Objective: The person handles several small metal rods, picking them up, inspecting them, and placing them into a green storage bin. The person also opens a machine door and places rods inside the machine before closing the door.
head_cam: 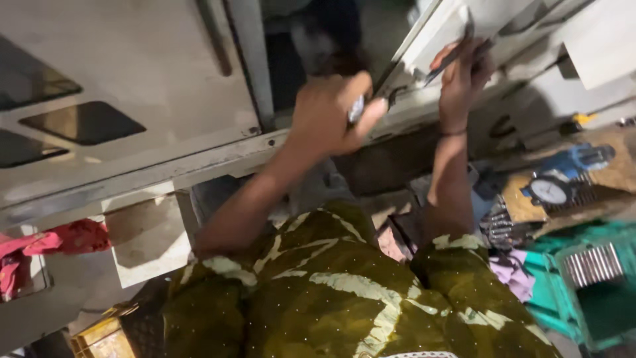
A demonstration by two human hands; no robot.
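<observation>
Both my arms, in olive-green patterned sleeves, reach up to a grey metal frame. My left hand is closed around a small shiny metal piece at the frame's edge; motion blur hides what it is. My right hand is higher and to the right. It grips a thin dark metal tool that lies against a pale slanted panel. A dark gap opens between the frame and that panel, just above my left hand.
The grey panel at left has dark angular cut-outs. A red cloth hangs at the lower left. At right sit a blue device with a white dial gauge, a green crate and a purple rag.
</observation>
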